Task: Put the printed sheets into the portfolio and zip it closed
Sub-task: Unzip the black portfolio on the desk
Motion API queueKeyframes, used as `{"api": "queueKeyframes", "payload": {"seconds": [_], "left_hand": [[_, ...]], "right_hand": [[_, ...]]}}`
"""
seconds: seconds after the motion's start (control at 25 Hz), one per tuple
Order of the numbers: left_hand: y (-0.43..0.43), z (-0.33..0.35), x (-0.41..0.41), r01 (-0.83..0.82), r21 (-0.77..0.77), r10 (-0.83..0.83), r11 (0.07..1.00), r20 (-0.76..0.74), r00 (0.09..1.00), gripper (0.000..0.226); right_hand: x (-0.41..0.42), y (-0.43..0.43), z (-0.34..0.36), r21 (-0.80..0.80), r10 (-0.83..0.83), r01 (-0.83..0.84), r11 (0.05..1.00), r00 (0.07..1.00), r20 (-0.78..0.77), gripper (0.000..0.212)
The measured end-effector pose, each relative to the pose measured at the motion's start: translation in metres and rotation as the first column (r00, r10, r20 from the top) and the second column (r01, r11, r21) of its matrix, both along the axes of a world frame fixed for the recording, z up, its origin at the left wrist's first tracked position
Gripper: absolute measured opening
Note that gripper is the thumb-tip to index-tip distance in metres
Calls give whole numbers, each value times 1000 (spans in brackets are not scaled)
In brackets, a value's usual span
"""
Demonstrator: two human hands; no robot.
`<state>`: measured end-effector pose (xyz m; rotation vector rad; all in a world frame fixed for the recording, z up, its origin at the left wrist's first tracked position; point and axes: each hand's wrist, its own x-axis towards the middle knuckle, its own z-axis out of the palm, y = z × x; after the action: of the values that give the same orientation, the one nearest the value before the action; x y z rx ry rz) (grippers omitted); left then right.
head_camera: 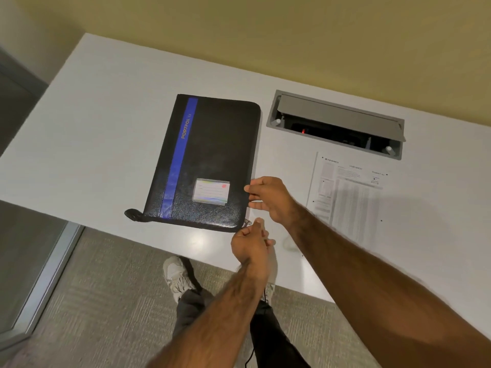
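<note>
A right hand [268,199], fingers spread, touches the closed portfolio [204,160] while the left hand [249,244] pinches its zip pull [247,222]; unzipping likely comes next, sheets [348,193] waiting right of both on the bench [106,128].

Wall [265,27]: plain yellow-beige, running along the far side of the table.
Table [106,123]: white, smooth top, filling the middle of the scene; its near edge runs diagonally, and a soft glare of overhead light shows on the surface close to that edge.
Cable box [336,124]: grey metal hatch set into the tabletop on the far right, lid tilted open, dark inside with a small red light.
Floor [106,301]: grey-beige carpet with a fine woven pattern, near side.
Glass panel [24,248]: on the left, framed in grey metal, standing on the carpet.
</note>
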<state>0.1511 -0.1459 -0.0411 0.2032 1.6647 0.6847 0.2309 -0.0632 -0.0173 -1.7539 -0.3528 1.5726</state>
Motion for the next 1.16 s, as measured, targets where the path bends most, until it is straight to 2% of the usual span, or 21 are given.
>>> {"api": "queueKeyframes", "payload": {"seconds": [0.12,0.28,0.4,0.6,0.8,1.0,1.16], "left_hand": [[4,-2,2,-70,-15,70,997,19,997,30],[9,-3,-1,-111,-5,110,994,-115,987,37],[9,1,-4,-92,-25,86,995,-196,977,49],[13,-18,-8,5,-73,-28,997,-322,946,83],[16,15,-4,181,-108,-209,977,-390,897,54],[15,14,-6,409,-142,-421,901,-511,750,49],[9,8,-29,635,-161,-584,755,-604,542,48]], "right_hand": [[-5,4,0,-22,-13,12,1000,1000,-13,25],[-10,6,2,0,-24,24,1000,1000,-18,9],[-13,6,4,9,-42,42,999,999,9,5],[-18,7,5,10,-77,77,997,997,21,6],[-20,7,8,8,-86,85,996,995,57,8],[-20,7,12,11,-61,61,998,996,69,4],[-19,11,15,1,-85,85,996,995,58,7]]}}
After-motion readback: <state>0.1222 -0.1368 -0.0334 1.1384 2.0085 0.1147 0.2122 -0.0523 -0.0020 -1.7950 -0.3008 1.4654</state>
